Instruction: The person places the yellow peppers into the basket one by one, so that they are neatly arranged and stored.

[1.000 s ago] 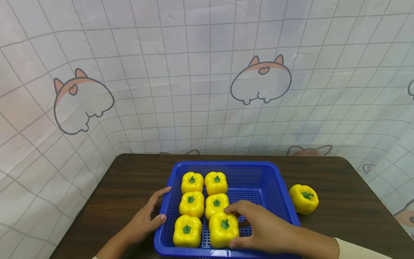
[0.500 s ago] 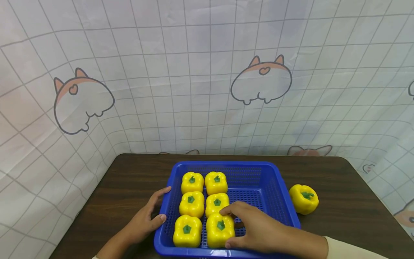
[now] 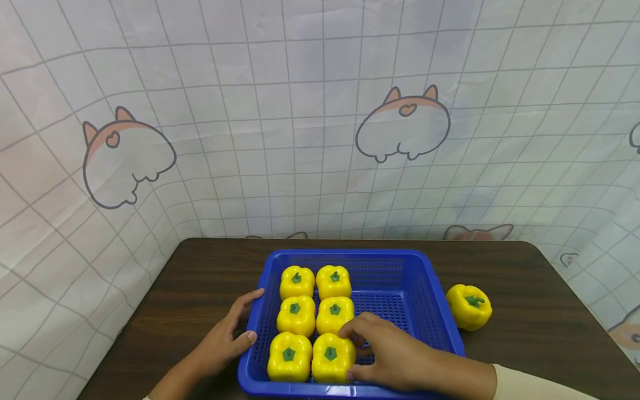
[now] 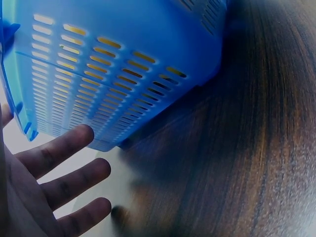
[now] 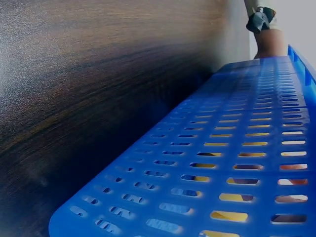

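A blue plastic basket (image 3: 350, 252) with slotted walls holds two columns of yellow bell peppers with green stems. My right hand (image 3: 395, 355) reaches in from the right and holds the near bell pepper (image 3: 331, 364) of the right column, index finger at its upper right and thumb at its lower right. That pepper sits upright beside the near left pepper (image 3: 289, 364). At the basket's left rim, my left hand (image 3: 220, 340) rests with index fingertip and thumb against it. Its other fingers (image 4: 74, 182) stretch out along the outer wall in the left wrist view.
One more yellow bell pepper (image 3: 469, 308) lies on the dark wooden table (image 3: 530, 311), right of the basket. The basket's wall (image 5: 148, 197) fills much of the right wrist view, with a forearm (image 5: 270, 44) beyond. A checked curtain (image 3: 300, 139) hangs behind the table.
My right hand has moved left and slightly down with the near bell pepper, which now sits close against the near left one. The left hand has stayed in place.
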The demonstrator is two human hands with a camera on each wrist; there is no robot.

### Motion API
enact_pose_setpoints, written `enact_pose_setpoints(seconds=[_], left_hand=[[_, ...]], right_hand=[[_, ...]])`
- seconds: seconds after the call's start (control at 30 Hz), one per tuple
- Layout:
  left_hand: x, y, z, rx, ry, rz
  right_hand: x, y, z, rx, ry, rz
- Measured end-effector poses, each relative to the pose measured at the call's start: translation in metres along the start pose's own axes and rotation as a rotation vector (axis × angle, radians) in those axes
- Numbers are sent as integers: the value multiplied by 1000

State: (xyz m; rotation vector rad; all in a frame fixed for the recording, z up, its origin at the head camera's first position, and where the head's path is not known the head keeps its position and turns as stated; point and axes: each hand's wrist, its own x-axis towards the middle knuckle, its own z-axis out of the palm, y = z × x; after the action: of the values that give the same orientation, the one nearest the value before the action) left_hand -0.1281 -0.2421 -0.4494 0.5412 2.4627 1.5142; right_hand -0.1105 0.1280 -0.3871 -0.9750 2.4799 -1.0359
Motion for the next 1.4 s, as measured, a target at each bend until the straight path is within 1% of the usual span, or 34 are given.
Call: enact_pose_setpoints(seconds=[0.13, 0.27, 0.37, 0.67, 0.8, 0.9, 1.03, 1.1, 1.27, 1.4], left_hand=[[-1, 0, -1, 11, -6, 17], [-2, 0, -1, 12, -14, 35], [-2, 0, -1, 11, -15, 34], [-3, -1, 1, 9, -5, 13], [-3, -1, 1, 5, 3, -3], [-2, -1, 1, 2, 6, -9], [-2, 0, 1, -9, 6, -16], [-1, 0, 0, -10, 4, -12], [-1, 0, -1, 7, -10, 28], [-1, 0, -2, 18, -15, 42]], right_hand=[[1, 1, 0, -36, -2, 16], [1, 1, 1, 31, -15, 42], [1, 2, 2, 85, -15, 52], [-3, 2, -1, 122, -23, 56], [-8, 1, -9, 124, -23, 75], [-11, 1, -16, 119, -21, 104], [-17, 1, -28, 99, 3, 117], [-21, 2, -34, 73, 25, 110], [-31, 6, -49, 2, 84, 86], [-39, 12, -60, -13, 124, 84]])
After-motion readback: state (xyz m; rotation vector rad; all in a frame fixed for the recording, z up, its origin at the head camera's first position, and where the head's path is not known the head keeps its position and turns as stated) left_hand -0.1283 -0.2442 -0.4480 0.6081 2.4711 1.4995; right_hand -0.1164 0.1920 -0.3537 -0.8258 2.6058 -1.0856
